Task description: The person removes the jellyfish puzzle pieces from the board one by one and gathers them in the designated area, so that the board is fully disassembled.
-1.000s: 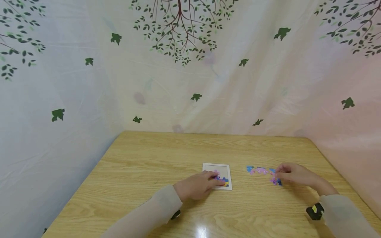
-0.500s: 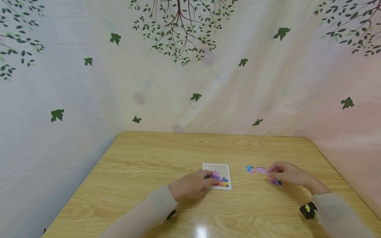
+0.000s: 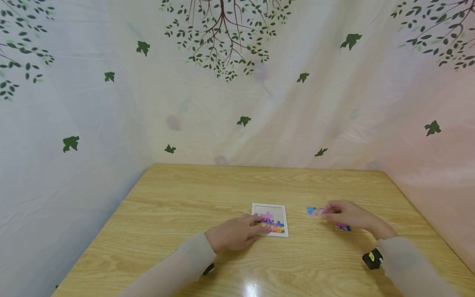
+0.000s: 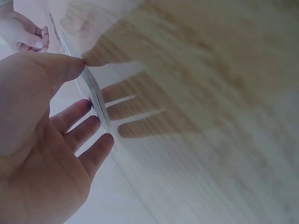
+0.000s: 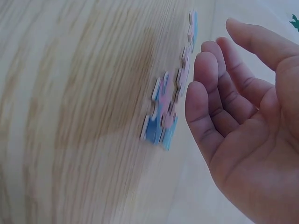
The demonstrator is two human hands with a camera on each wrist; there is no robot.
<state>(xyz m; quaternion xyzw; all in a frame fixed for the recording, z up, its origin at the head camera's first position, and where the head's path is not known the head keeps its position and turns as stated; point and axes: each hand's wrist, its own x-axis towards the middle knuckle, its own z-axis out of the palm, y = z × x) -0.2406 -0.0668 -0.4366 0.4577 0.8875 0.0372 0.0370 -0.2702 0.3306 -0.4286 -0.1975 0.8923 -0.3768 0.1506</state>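
A white-rimmed jigsaw tray [image 3: 269, 205] lies on the table, its lower part filled with pink, purple and yellow puzzle pieces [image 3: 274, 226]. My left hand [image 3: 234, 233] rests at its left side, thumb and fingertips touching or very near the rim; in the left wrist view the tray's thin edge [image 4: 96, 95] runs along the fingertips. My right hand [image 3: 346, 214] hovers over loose puzzle pieces [image 3: 311, 211] to the right of the tray and partly hides them. The right wrist view has its fingers [image 5: 205, 70] loosely bent beside the flat blue-and-pink pieces [image 5: 163, 105], apart from them, with nothing seen between.
The wood-grain table [image 3: 185, 189] stretches around the tray and pieces. A fabric curtain [image 3: 208, 103] printed with leaves hangs behind the table and along its sides. A blue-and-purple piece [image 3: 343, 227] lies below my right hand.
My right hand has moved left along the loose pieces. My left hand has drawn back slightly to the left, uncovering more of the pieces in the tray.
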